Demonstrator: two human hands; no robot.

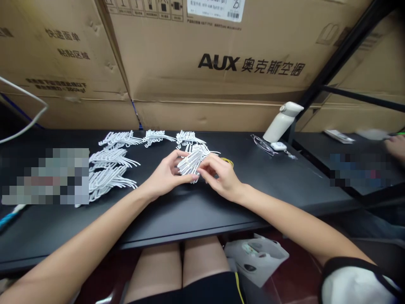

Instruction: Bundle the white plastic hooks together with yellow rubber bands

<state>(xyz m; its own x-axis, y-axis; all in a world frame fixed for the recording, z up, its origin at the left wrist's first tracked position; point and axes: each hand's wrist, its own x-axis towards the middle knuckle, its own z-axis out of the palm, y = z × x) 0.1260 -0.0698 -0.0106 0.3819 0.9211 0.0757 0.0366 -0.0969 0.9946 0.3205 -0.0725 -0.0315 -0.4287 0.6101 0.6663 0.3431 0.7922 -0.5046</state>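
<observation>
A bundle of thin white hooked wires (190, 164) is gathered just above the black table. My left hand (166, 173) wraps round its left side, thumb along the bottom and fingers behind. Against its right side, my right hand (221, 174) has thumb and fingertips pinched together at the wire ends; whether a single wire is between them is too small to tell. Partly hidden behind my right hand lie yellow bands (228, 162). Further white hooked wires lie in neat piles beyond and left of my hands, such as the back middle pile (155, 137) and the front left pile (109, 181).
Cardboard boxes (158, 63) wall off the table's back. At the back right stand a white bottle (281, 122), glasses (262, 145) and a small white case (278, 146). A plastic bag (259, 261) hangs below the table edge. Another person's hand (397, 147) shows far right.
</observation>
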